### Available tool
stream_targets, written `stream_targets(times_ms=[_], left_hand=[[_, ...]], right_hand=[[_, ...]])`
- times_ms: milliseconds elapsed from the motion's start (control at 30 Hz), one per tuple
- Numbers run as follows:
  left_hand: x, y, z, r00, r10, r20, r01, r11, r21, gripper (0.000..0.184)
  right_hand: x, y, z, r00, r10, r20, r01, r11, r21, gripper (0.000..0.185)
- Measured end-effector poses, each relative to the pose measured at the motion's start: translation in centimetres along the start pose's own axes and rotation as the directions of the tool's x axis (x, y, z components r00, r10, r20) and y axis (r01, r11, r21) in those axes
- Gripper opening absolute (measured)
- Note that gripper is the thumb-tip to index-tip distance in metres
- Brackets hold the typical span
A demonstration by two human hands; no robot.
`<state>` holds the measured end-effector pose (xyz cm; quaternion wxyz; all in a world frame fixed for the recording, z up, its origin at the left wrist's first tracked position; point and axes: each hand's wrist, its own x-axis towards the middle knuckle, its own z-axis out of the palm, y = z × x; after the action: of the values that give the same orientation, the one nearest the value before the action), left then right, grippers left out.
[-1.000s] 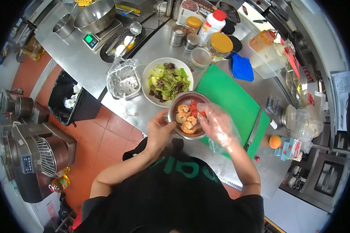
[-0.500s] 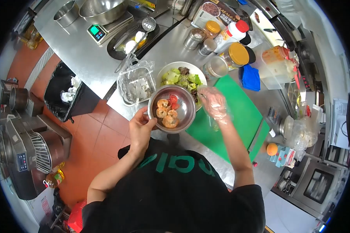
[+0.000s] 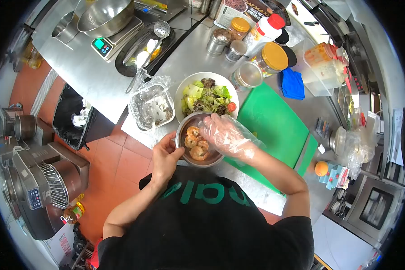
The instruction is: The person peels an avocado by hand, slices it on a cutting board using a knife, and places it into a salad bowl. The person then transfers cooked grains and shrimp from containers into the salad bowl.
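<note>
My left hand (image 3: 166, 155) grips the rim of a small metal bowl (image 3: 181, 130), thumb over the edge. Several cooked shrimp (image 3: 197, 145) lie inside it. My right hand (image 3: 222, 134), in a clear plastic glove, reaches over the bowl's right side with bent fingers. Its fingertips point down into the bowl, and whatever they pinch is hidden. Just beyond stands a white bowl (image 3: 179, 96) of green and dark red salad leaves (image 3: 207, 96), with a piece of tomato (image 3: 231, 107) at its right edge.
A plastic-wrapped container (image 3: 167, 118) is left of the salad. On the right lies a green cutting board (image 3: 270, 130) with a knife (image 3: 303, 150). Jars (image 3: 247, 75) and bottles line the back. A scale (image 3: 102, 47) and dark tray (image 3: 123, 67) sit at back left.
My right hand has moved left from the salad's edge into the metal bowl, covering where tomato pieces showed. A tomato piece is now visible on the salad. My left hand still holds the metal bowl.
</note>
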<state>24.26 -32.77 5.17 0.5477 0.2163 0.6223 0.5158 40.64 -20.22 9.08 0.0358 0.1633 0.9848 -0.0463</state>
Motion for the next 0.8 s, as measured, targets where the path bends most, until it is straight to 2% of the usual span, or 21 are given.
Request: stream_targets(times_ms=[67, 167, 200, 233, 300, 333, 433, 467, 500, 567, 600, 633, 700, 733, 800], left_hand=[[0.2, 0.1, -0.1, 0.999, -0.033, -0.009, 0.032, 0.999, -0.039, 0.042], [0.5, 0.1, -0.4, 0.999, -0.050, -0.006, 0.050, 0.998, 0.040, 0.042], [0.6, 0.1, -0.3, 0.998, -0.054, -0.012, 0.054, 0.999, 0.004, 0.042], [0.8, 0.2, -0.2, 0.998, -0.058, -0.019, 0.057, 0.998, -0.030, 0.042], [1.0, 0.2, 0.0, 0.997, -0.068, -0.041, 0.064, 0.994, -0.084, 0.042], [1.1, 0.2, 0.1, 0.996, -0.076, -0.055, 0.067, 0.988, -0.135, 0.042], [1.4, 0.3, -0.1, 0.996, -0.056, -0.069, 0.048, 0.992, -0.114, 0.042], [1.4, 0.4, -0.1, 0.995, -0.059, -0.078, 0.050, 0.992, -0.115, 0.042], [1.4, 0.4, -0.1, 0.994, -0.064, -0.084, 0.055, 0.993, -0.104, 0.042], [1.3, 0.2, -0.2, 0.993, -0.079, -0.091, 0.071, 0.994, -0.084, 0.042], [1.3, -0.3, -0.4, 0.995, -0.050, -0.088, 0.046, 0.998, -0.054, 0.042], [1.2, -0.7, -0.5, 0.994, -0.055, -0.091, 0.050, 0.997, -0.054, 0.042], [1.4, -0.9, -0.5, 0.993, -0.027, -0.113, 0.023, 0.999, -0.038, 0.043], [1.3, -0.9, -0.5, 0.993, -0.031, -0.117, 0.027, 0.999, -0.042, 0.043], [1.3, -0.6, -0.3, 0.990, -0.065, -0.122, 0.059, 0.997, -0.051, 0.043]], right_hand=[[-0.1, 0.1, 0.3, 1.000, -0.012, -0.001, 0.012, 0.999, 0.039, 0.033], [-0.1, 0.5, 0.0, 0.987, 0.127, -0.100, -0.121, 0.991, 0.061, 0.025], [0.3, 0.8, 0.1, 0.960, 0.250, -0.122, -0.222, 0.952, 0.209, 0.022], [0.7, 1.5, 0.0, 0.963, 0.241, -0.119, -0.213, 0.954, 0.211, 0.022], [1.6, 3.1, 0.0, 0.914, 0.153, -0.375, -0.080, 0.976, 0.202, 0.021], [2.3, 3.7, 0.2, 0.916, 0.148, -0.374, -0.074, 0.976, 0.205, 0.021], [4.8, 5.4, 1.0, 0.836, 0.172, -0.522, -0.092, 0.980, 0.175, 0.024], [5.4, 5.9, 1.3, 0.854, 0.240, -0.462, -0.179, 0.969, 0.173, 0.027], [6.1, 6.2, 1.4, 0.856, 0.237, -0.460, -0.172, 0.969, 0.179, 0.027], [7.1, 6.7, 1.4, 0.915, 0.279, -0.291, -0.269, 0.960, 0.075, 0.027], [7.3, 7.3, 2.9, 0.925, 0.225, -0.307, -0.246, 0.969, -0.033, 0.028], [7.1, 7.0, 2.4, 0.926, 0.224, -0.304, -0.244, 0.969, -0.029, 0.028], [6.9, 6.8, 0.8, 0.883, 0.180, -0.434, -0.141, 0.983, 0.120, 0.030], [6.2, 6.4, 0.4, 0.885, 0.176, -0.430, -0.137, 0.983, 0.121, 0.030], [3.5, 4.7, -0.5, 0.937, -0.007, -0.348, 0.050, 0.992, 0.113, 0.031]])
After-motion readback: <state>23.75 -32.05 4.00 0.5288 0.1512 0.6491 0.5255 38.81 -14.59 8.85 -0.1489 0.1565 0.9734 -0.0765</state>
